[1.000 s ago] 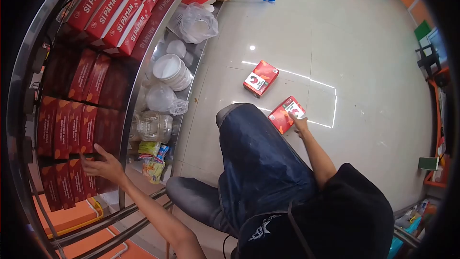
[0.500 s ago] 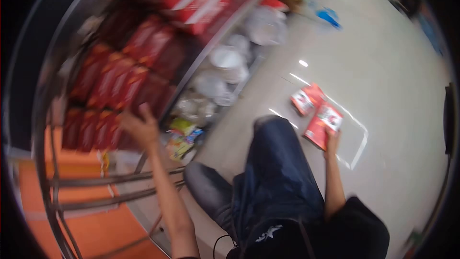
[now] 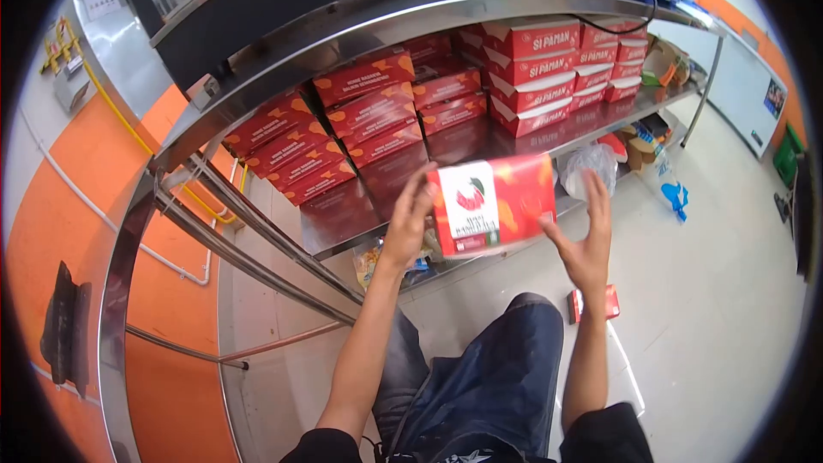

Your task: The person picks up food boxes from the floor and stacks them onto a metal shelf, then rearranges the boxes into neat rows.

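Note:
A red food box (image 3: 523,197) with a white label panel is up in front of the shelf, slightly tilted. My left hand (image 3: 411,214) grips its left edge, fingers behind and thumb at the side. My right hand (image 3: 587,244) is at the box's right edge with fingers spread, its thumb tip close to the lower right corner. Behind the box, several stacked red boxes (image 3: 369,107) fill the lower shelf's left part. On the floor beside my right forearm lies another small red box (image 3: 611,302), partly hidden by that arm.
Stacked red boxes with white lettering (image 3: 533,69) stand further right on the metal shelf (image 3: 549,141). Below are plastic-wrapped items (image 3: 591,167) and a bottle with a blue piece (image 3: 675,197). Metal table legs (image 3: 231,236) rise at left; a white freezer (image 3: 741,77) stands at far right.
The view has swung up toward the shelf. My left hand has left the stacked boxes and now grips a box in front of me. My right hand has risen from the floor and its fingers have opened.

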`<state>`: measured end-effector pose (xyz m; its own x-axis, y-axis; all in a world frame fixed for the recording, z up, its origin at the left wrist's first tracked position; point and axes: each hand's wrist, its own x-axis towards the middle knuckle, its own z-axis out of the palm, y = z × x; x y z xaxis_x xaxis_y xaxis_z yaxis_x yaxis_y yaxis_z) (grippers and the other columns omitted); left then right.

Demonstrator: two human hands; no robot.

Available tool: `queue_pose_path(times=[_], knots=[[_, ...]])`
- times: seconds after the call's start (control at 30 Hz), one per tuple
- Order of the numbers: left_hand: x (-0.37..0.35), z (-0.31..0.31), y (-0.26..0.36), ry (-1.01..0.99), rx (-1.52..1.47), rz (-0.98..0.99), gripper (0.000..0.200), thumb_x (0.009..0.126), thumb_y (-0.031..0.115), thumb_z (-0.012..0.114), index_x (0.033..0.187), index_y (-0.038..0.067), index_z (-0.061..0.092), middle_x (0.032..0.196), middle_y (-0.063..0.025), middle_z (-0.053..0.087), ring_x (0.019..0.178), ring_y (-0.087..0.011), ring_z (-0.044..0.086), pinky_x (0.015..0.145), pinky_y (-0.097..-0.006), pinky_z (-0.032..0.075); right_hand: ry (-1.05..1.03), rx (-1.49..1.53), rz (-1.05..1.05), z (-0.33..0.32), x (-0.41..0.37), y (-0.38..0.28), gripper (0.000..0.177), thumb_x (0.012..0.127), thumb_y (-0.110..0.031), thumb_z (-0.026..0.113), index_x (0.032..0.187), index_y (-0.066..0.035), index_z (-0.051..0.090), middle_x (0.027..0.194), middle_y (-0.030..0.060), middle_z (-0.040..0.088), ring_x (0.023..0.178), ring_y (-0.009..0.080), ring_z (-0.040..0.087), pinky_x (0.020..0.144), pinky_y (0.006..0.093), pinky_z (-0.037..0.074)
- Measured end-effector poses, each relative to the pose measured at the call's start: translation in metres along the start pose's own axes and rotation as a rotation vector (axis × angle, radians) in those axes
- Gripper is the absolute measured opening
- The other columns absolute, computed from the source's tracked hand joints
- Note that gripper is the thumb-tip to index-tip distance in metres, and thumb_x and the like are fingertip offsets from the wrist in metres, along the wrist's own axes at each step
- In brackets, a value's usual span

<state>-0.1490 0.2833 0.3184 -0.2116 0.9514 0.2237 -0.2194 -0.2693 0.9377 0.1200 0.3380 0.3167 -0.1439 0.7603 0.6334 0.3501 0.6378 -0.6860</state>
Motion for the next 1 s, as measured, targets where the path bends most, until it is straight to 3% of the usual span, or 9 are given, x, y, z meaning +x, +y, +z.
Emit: queue_pose_path(times=[0.07, 0.1, 0.2, 0.37, 0.5, 0.6, 0.63, 0.87, 1.0], knots=[[0.015, -0.001, 0.001, 0.080, -0.167, 0.110, 0.044, 0.101, 0.035, 0.058, 0.133, 0.006, 0.051, 0.125, -0.0055, 0.058, 0.112, -0.0127, 0.056, 0.098, -0.0282, 0.044, 0.181, 0.274, 0.288, 0.028, -0.027, 0.003, 0.087, 0.082, -0.025, 0.081, 0.150, -0.002, 0.033, 0.146, 0.0227, 0.043, 0.134, 0.0342, 0.043, 0.108, 0.0442, 0.039], [0.023, 0.000, -0.008, 0.103, -0.132, 0.167, 0.043, 0.101, 0.035, 0.057, 0.133, 0.006, 0.051, 0.125, -0.0049, 0.057, 0.114, -0.0117, 0.054, 0.099, -0.0278, 0.042, -0.024, 0.487, 0.364, 0.044, -0.036, 0.010, 0.092, 0.089, -0.022, 0.075, 0.155, 0.000, 0.014, 0.147, 0.0241, 0.039, 0.134, 0.0307, 0.044, 0.107, 0.0440, 0.042], [0.037, 0.008, -0.019, 0.057, -0.033, 0.178, 0.048, 0.102, 0.040, 0.056, 0.135, 0.006, 0.049, 0.123, -0.0035, 0.054, 0.116, -0.0126, 0.047, 0.103, -0.0267, 0.035, -0.049, 1.141, 0.548, 0.079, -0.026, -0.026, 0.074, 0.094, -0.018, 0.067, 0.152, -0.004, 0.023, 0.138, 0.0212, 0.049, 0.122, 0.0261, 0.055, 0.095, 0.0414, 0.051], [0.070, -0.007, -0.005, 0.086, -0.168, 0.104, 0.065, 0.103, 0.052, 0.044, 0.148, 0.005, 0.035, 0.135, -0.0137, 0.053, 0.127, -0.0240, 0.048, 0.104, -0.0353, 0.038, 0.050, 1.037, 0.472, 0.117, 0.049, -0.027, 0.070, 0.093, -0.022, 0.070, 0.146, -0.001, 0.030, 0.126, 0.0164, 0.055, 0.108, 0.0209, 0.061, 0.084, 0.0374, 0.056], [0.080, -0.061, -0.036, 0.283, 0.903, 0.295, 0.071, 0.102, 0.053, 0.040, 0.151, 0.002, 0.031, 0.146, -0.0291, 0.042, 0.136, -0.0442, 0.038, 0.107, -0.0526, 0.035, 0.044, 0.804, 0.441, 0.133, 0.111, -0.022, 0.078, 0.089, -0.027, 0.075, 0.144, 0.003, 0.030, 0.109, 0.0143, 0.062, 0.091, 0.0172, 0.066, 0.072, 0.0325, 0.058], [0.072, -0.085, -0.083, 0.359, 1.487, 0.356, 0.071, 0.100, 0.054, 0.043, 0.148, 0.002, 0.037, 0.138, -0.0286, 0.048, 0.131, -0.0459, 0.042, 0.107, -0.0539, 0.034, 0.121, 0.416, 0.368, 0.148, 0.149, -0.005, 0.083, 0.085, -0.031, 0.079, 0.142, 0.007, 0.032, 0.097, 0.0128, 0.065, 0.080, 0.0161, 0.066, 0.064, 0.0293, 0.057], [0.068, -0.068, -0.066, 0.263, 1.380, 0.403, 0.070, 0.097, 0.054, 0.047, 0.141, 0.000, 0.045, 0.130, -0.0278, 0.053, 0.125, -0.0456, 0.046, 0.105, -0.0535, 0.035, 0.196, 0.355, 0.346, 0.152, 0.155, -0.003, 0.084, 0.083, -0.033, 0.081, 0.138, 0.010, 0.035, 0.091, 0.0114, 0.065, 0.076, 0.0149, 0.066, 0.060, 0.0275, 0.057], [0.066, -0.055, -0.064, 0.210, 1.562, 0.191, 0.071, 0.095, 0.056, 0.050, 0.137, -0.001, 0.050, 0.132, -0.0246, 0.052, 0.126, -0.0430, 0.044, 0.106, -0.0542, 0.036, 0.342, 0.210, 0.274, 0.184, 0.172, -0.020, 0.092, 0.079, -0.036, 0.080, 0.133, 0.019, 0.031, 0.125, 0.0380, 0.053, 0.118, 0.0473, 0.054, 0.103, 0.0458, 0.041], [0.065, -0.055, -0.066, 0.198, 1.579, 0.177, 0.073, 0.094, 0.059, 0.049, 0.135, -0.001, 0.050, 0.133, -0.0253, 0.052, 0.128, -0.0438, 0.043, 0.107, -0.0547, 0.035, 0.378, 0.280, 0.243, 0.199, 0.178, -0.016, 0.091, 0.081, -0.035, 0.078, 0.135, 0.019, 0.029, 0.127, 0.0386, 0.049, 0.119, 0.0497, 0.048, 0.104, 0.0484, 0.039]])
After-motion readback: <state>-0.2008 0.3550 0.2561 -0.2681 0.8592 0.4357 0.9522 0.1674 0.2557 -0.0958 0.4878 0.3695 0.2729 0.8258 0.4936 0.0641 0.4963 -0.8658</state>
